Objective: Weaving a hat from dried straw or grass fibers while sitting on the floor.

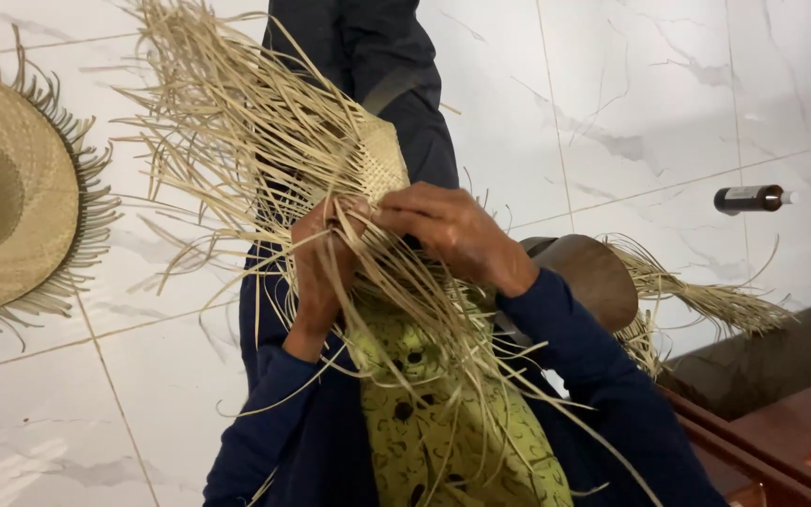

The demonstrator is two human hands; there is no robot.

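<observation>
So the person is sitting on the white marble-look floor [668, 84] with a half-woven straw piece [379, 155] over their knees, roughly dead centre of the view. Only a small patch of tight plaiting is finished so far, up around 12 o'clock from the hands. Everything else is loose straw strands [208, 113] fanning out toward 10 and 11 o'clock, with more trailing down over the lap toward 5 o'clock. I'd say this one's early on, with most of the weaving left to do.

The left hand [316, 272] is curled closed around a bunch of strands, holding them snug just below the woven patch. The right hand [452, 230] is pinching a few strands at the edge of the weave, fingertips close together, almost touching the left hand.

For comparison, there's a finished-looking straw hat [11, 188] lying on the floor at 9 o'clock, brim woven all the way out with only a short fringe left untrimmed. That shows how far the one in hand has to go.

Also around: a spare bundle of straw [706, 300] at 3 o'clock by a brown rounded block [593, 272], a small dark bottle [751, 198] at 2 o'clock, and a green patterned cloth [434, 422] on the lap.
</observation>
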